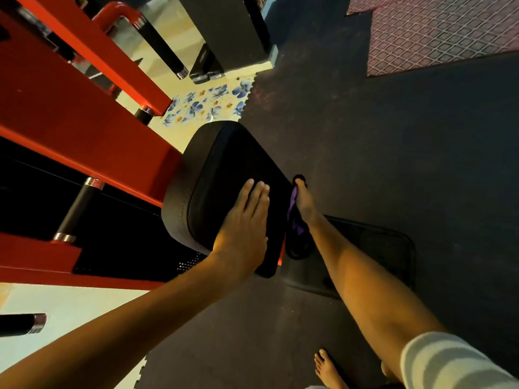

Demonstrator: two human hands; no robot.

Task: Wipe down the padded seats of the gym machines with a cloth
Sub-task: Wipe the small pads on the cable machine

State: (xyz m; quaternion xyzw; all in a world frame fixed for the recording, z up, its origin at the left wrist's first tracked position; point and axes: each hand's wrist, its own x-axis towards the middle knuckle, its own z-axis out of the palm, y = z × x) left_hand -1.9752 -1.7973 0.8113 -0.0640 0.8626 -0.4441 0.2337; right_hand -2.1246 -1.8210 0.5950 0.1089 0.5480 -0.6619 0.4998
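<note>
A black padded seat [224,169] of a red gym machine fills the middle of the view. My left hand [244,223] lies flat on its near top surface, fingers straight and together. My right hand [304,200] is at the seat's right side edge, pressing a purple cloth [294,209] against the side of the pad. The cloth hangs down between my hand and the pad, and most of it is hidden. The right fingers are only partly visible behind the seat's edge.
The red machine frame [70,116] with chrome-tipped black handles [80,209] runs along the left. A black floor pad [373,256] lies under my right arm. Dark rubber flooring [365,136] spreads right, a patterned mat [438,32] at top right. My bare foot [327,369] stands at the bottom.
</note>
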